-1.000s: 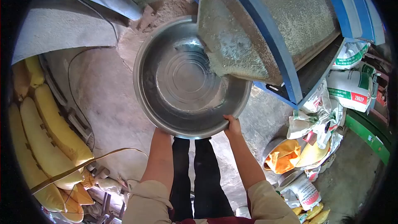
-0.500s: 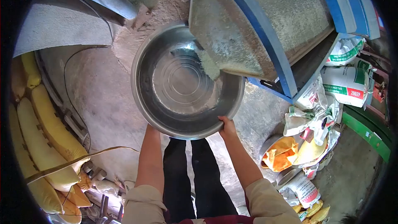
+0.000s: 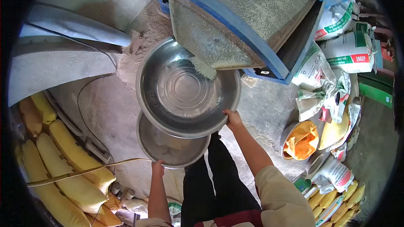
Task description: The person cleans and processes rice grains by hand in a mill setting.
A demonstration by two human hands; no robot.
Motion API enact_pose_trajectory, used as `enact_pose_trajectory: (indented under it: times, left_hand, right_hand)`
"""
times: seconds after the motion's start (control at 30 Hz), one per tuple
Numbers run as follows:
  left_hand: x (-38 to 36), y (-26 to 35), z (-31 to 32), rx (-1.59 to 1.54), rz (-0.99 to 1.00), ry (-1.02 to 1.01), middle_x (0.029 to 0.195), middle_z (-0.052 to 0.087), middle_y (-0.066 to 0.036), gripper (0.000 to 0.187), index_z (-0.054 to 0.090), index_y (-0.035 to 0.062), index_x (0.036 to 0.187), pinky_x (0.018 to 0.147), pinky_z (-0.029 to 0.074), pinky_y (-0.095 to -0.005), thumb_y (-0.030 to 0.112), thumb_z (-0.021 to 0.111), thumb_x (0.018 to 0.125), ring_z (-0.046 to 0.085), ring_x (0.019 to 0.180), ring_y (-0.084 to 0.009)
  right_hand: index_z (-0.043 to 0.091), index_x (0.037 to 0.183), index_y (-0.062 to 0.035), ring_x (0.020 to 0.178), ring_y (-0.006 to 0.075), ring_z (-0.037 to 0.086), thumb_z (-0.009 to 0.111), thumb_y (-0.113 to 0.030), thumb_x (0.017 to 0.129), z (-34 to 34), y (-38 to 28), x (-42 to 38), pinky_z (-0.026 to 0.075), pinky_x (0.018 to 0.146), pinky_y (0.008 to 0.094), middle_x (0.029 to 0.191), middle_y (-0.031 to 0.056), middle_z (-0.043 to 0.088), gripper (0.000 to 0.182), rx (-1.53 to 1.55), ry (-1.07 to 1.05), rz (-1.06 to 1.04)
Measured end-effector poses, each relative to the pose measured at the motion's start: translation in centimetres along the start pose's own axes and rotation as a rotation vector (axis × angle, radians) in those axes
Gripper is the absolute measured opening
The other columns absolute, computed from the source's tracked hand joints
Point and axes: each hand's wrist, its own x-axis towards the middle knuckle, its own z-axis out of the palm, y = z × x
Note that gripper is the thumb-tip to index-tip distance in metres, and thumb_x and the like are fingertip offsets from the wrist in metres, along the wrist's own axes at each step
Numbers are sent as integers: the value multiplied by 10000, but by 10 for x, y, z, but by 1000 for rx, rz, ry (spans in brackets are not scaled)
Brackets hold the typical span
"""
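A large metal basin sits under the edge of the tray of a blue-framed machine, from which pale grains fall into it. My right hand grips the basin's lower right rim. Below it, partly hidden by the large basin, is a second, smaller metal basin with some grain-like residue on its bottom. My left hand is closed on the near rim of this second basin.
Full yellow sacks lie at the left beside a black cable. White printed bags and a bowl with an orange bag stand at the right. The blue machine frame overhangs the top. A grey pipe is at upper left.
The second basin has come into view below the large one, held by my left hand, which has left the large basin. The view has shifted.
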Motion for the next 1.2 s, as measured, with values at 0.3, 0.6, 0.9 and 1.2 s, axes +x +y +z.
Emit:
enact_pose_trajectory:
  times: [0.3,0.6,0.9,1.2]
  left_hand:
    - [-37,-36,-125,323,-133,-136,855,566,-109,233,577,-4,853,523,454,-293,-15,573,621,550,681,-181]
    - [-113,-56,-147,-23,-370,34,913,553,-141,277,497,-49,944,733,480,-338,43,538,687,556,850,-276]
    - [-156,-52,-158,-308,-305,-15,1122,484,-168,494,384,-69,1140,940,370,-398,-2,512,668,488,1029,-307]
    - [-204,-16,-134,-296,-319,34,1178,441,-156,610,361,-13,1195,992,301,-442,-68,521,608,431,1092,-319]
  right_hand:
    - [466,1015,50,724,254,559,583,-33,666,1,20,33,469,635,358,865,137,551,377,11,83,5]
    - [490,990,38,710,233,554,602,-39,646,24,40,51,450,585,337,825,112,551,370,34,116,-75]
    - [511,960,21,620,223,553,590,-54,646,18,53,87,457,527,353,763,97,557,333,-104,197,-192]
    - [518,1034,32,720,239,578,625,-342,741,9,60,133,473,591,352,862,141,581,487,-382,438,-84]
